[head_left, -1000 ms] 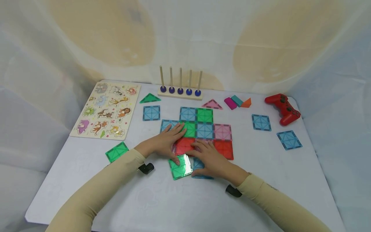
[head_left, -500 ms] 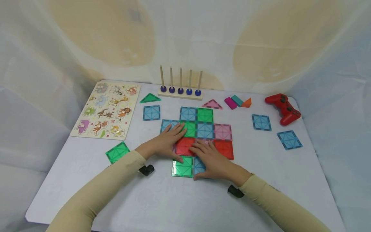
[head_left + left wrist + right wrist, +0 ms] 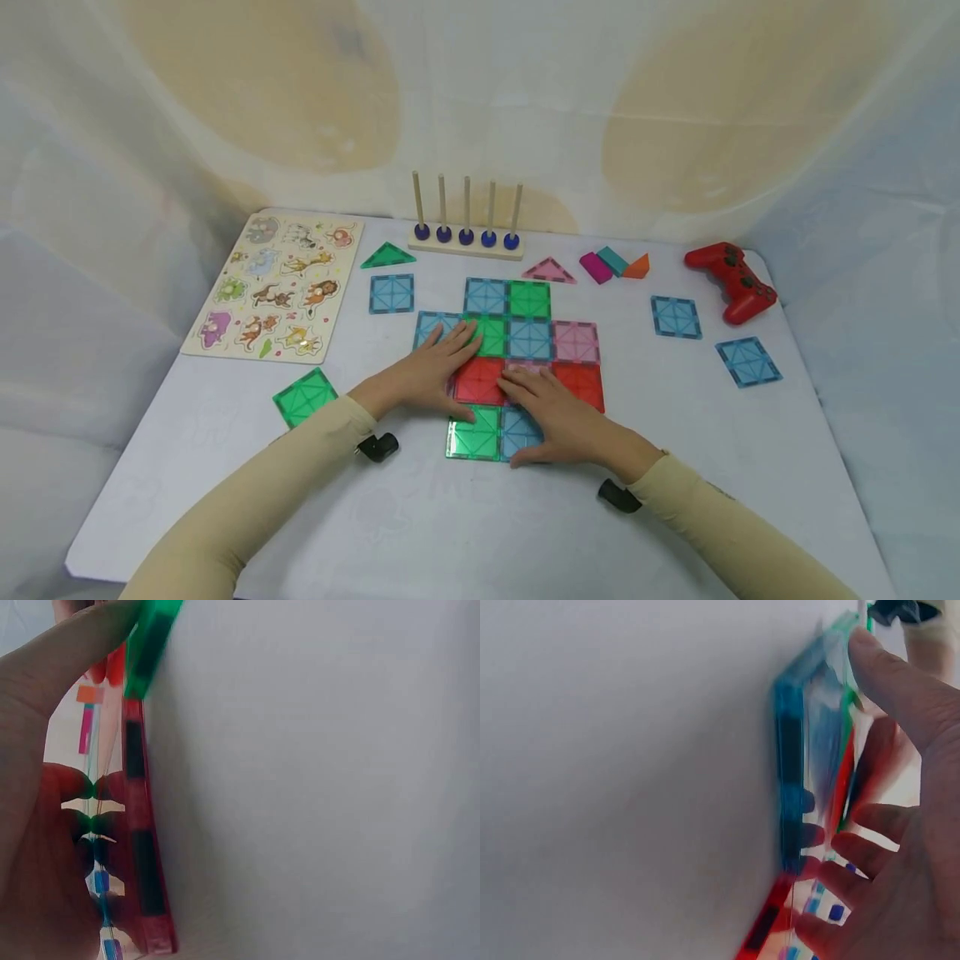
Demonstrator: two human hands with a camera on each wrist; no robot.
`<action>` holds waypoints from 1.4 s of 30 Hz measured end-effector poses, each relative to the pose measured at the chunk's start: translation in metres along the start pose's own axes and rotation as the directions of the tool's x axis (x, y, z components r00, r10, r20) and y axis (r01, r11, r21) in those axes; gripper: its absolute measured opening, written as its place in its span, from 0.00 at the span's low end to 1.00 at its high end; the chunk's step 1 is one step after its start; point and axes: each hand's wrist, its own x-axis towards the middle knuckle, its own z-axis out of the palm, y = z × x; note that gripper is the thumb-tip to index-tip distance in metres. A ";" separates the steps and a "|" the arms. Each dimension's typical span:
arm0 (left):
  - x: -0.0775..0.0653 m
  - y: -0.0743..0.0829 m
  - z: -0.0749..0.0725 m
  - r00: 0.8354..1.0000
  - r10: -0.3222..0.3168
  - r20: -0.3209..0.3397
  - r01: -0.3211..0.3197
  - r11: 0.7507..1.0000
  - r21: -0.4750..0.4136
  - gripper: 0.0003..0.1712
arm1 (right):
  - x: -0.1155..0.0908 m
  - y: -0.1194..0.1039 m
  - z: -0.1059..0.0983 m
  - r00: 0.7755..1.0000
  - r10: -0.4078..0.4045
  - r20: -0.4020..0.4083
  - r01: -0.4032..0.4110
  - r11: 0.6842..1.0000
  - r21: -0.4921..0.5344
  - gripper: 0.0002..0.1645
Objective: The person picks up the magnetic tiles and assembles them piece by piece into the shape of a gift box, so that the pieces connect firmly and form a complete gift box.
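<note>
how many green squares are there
4 show: loose green square by the left sleeve, back green square, middle green square at the left hand, front green square at its thumb. Some may be hidden.

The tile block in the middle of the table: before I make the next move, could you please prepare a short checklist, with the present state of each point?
1. Front green tile edge to edge with the front blue tile: ok, they appear to meet in the head view.
2. Left grip clear of the tile block: not ok, it overlaps the front green tile.
3. Right grip clear of the tile block: not ok, it covers part of the front blue tile.
4. Every seam closed: cannot tell, both grips hide some.
5. Loose green tile apart from the tile block: ok.
</note>
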 end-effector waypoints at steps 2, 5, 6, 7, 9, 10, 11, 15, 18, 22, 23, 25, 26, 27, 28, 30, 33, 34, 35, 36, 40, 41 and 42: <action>-0.003 0.003 0.001 1.000 0.013 0.002 -0.013 0.999 -0.031 0.71 | -0.004 0.005 -0.002 0.999 0.033 -0.015 -0.032 0.999 0.037 0.65; -0.008 0.009 0.003 0.999 0.040 0.004 -0.039 0.998 -0.040 0.70 | -0.010 0.017 -0.006 0.995 0.084 -0.049 -0.081 0.995 0.049 0.63; -0.009 0.011 0.004 0.999 0.049 0.006 -0.048 0.998 -0.036 0.70 | -0.013 0.021 -0.008 0.993 0.104 -0.060 -0.101 0.993 0.056 0.62; -0.011 0.013 0.005 0.998 0.061 0.008 -0.060 0.998 -0.026 0.70 | -0.015 0.025 -0.009 0.990 0.121 -0.071 -0.117 0.991 0.063 0.62; -0.014 0.017 0.007 0.997 0.078 0.016 -0.078 0.997 -0.009 0.71 | -0.019 0.034 -0.012 0.984 0.157 -0.087 -0.151 0.986 0.073 0.61; -0.016 0.018 0.008 0.996 0.086 0.018 -0.085 0.996 -0.010 0.71 | -0.021 0.039 -0.014 0.980 0.179 -0.093 -0.172 0.982 0.079 0.61; -0.018 0.020 0.008 0.996 0.092 0.019 -0.092 0.996 -0.015 0.72 | -0.023 0.044 -0.016 0.975 0.201 -0.095 -0.193 0.978 0.085 0.61; -0.024 0.026 0.008 0.994 0.105 0.017 -0.105 0.994 -0.028 0.75 | -0.030 0.061 -0.023 0.952 0.289 -0.099 -0.281 0.956 0.085 0.63; -0.026 0.028 0.009 0.994 0.103 0.019 -0.103 0.995 0.000 0.77 | -0.033 0.072 -0.028 0.928 0.361 -0.094 -0.354 0.931 0.085 0.63; -0.028 0.030 0.009 0.994 0.106 0.029 -0.107 0.993 0.044 0.79 | -0.036 0.084 -0.032 0.893 0.445 -0.068 -0.438 0.893 0.099 0.66; -0.028 0.031 0.009 0.994 0.107 0.030 -0.109 0.992 0.057 0.80 | -0.036 0.086 -0.033 0.887 0.459 -0.058 -0.451 0.886 0.108 0.66; -0.028 0.032 0.009 0.993 0.111 0.030 -0.113 0.991 0.070 0.80 | -0.037 0.088 -0.034 0.878 0.477 -0.042 -0.469 0.874 0.131 0.67; -0.028 0.032 0.009 0.993 0.111 0.030 -0.113 0.991 0.074 0.80 | -0.038 0.089 -0.034 0.875 0.483 -0.035 -0.474 0.869 0.142 0.67; -0.028 0.033 0.009 0.993 0.111 0.030 -0.113 0.990 0.078 0.80 | -0.037 0.089 -0.034 0.873 0.486 -0.029 -0.476 0.866 0.153 0.67; -0.028 0.033 0.009 0.993 0.111 0.030 -0.113 0.990 0.082 0.80 | -0.037 0.089 -0.034 0.874 0.485 -0.028 -0.475 0.865 0.164 0.67; -0.028 0.033 0.009 0.993 0.113 0.027 -0.115 0.990 0.085 0.79 | -0.036 0.087 -0.034 0.876 0.482 -0.030 -0.470 0.865 0.178 0.66; -0.027 0.034 0.011 0.993 0.112 0.026 -0.114 0.989 0.096 0.77 | -0.035 0.085 -0.034 0.880 0.474 -0.036 -0.459 0.868 0.189 0.66; -0.027 0.034 0.011 0.994 0.110 0.025 -0.112 0.989 0.099 0.77 | -0.035 0.085 -0.033 0.880 0.473 -0.036 -0.459 0.868 0.191 0.66; -0.027 0.034 0.012 0.994 0.110 0.024 -0.112 0.989 0.100 0.76 | -0.034 0.085 -0.033 0.881 0.472 -0.036 -0.457 0.868 0.195 0.66; -0.027 0.034 0.012 0.994 0.109 0.023 -0.111 0.989 0.102 0.76 | -0.034 0.085 -0.033 0.881 0.472 -0.033 -0.457 0.867 0.198 0.66; -0.028 0.035 0.012 0.994 0.106 0.021 -0.108 0.989 0.099 0.75 | -0.034 0.084 -0.033 0.885 0.465 -0.034 -0.446 0.866 0.225 0.66; -0.028 0.036 0.011 0.994 0.107 0.020 -0.109 0.989 0.098 0.75 | -0.035 0.084 -0.032 0.886 0.463 -0.036 -0.444 0.867 0.229 0.66; -0.028 0.036 0.011 0.994 0.108 0.020 -0.109 0.989 0.095 0.75 | -0.035 0.084 -0.032 0.886 0.461 -0.037 -0.442 0.867 0.230 0.65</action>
